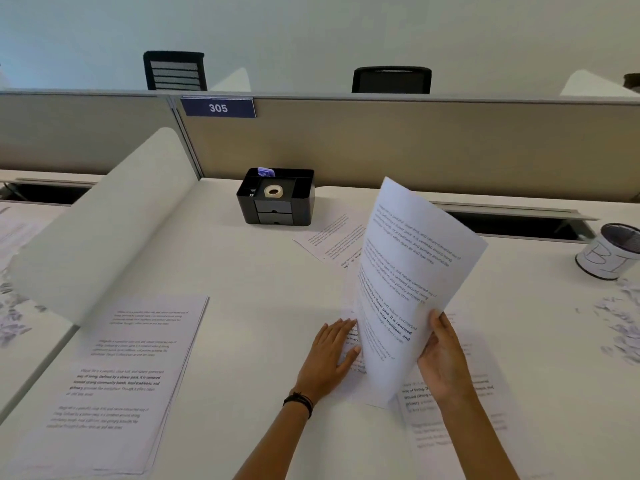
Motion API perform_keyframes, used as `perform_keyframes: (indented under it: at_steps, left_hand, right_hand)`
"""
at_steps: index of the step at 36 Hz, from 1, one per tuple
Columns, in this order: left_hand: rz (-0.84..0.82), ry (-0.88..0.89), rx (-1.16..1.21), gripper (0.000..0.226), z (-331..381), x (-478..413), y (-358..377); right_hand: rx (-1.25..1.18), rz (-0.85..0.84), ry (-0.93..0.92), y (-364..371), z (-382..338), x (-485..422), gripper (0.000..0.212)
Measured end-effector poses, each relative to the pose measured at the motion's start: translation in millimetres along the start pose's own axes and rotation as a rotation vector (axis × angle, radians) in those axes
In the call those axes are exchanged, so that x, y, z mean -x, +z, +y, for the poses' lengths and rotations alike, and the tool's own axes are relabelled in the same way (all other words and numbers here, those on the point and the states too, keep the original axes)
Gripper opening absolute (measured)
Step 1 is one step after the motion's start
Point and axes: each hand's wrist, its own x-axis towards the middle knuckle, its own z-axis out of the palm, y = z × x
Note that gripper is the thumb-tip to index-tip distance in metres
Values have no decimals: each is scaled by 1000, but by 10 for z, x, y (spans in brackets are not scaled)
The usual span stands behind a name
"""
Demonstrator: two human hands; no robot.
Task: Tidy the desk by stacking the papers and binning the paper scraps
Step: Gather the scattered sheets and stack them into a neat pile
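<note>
Here, the right hand (445, 358) pinches a raised printed sheet (408, 265) between its fingers, while the left hand (329, 355) presses flat, fingers together, on papers (460, 420).

Organiser (276, 197) behind papers (107, 379); bin (607, 252) far right.

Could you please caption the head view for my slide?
Right hand holds a printed sheet upright; left hand rests on papers.

A black desk organiser (277, 206) holds a cream tape roll (273, 191) on a white desk (249, 271); right of the organiser, a white sheet (415, 271) carries black print, some lines bold; behind it, a beige partition (415, 143) bears a navy sign (218, 108) with white numerals; far right of it, a black mesh bin (606, 254) wears white paper lettered in black.
</note>
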Motion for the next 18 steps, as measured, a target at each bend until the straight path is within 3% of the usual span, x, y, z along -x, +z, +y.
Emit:
perform_keyframes:
  at_steps: [5, 11, 15, 18]
  left_hand:
    - [-2, 1, -9, 72, -22, 1, 22]
    - [33, -18, -29, 68, -36, -15, 27]
    - [76, -119, -65, 84, -111, -34, 67]
    - [108, -222, -43, 100, -116, -60, 75]
  right_hand:
    - [-51, 55, -6, -88, -93, -30, 44]
    - [76, 262, -5, -397, -281, -88, 45]
    - [182, 383, -36, -684, -389, -78, 22]
    - [278, 479, -62, -895, -437, -58, 21]
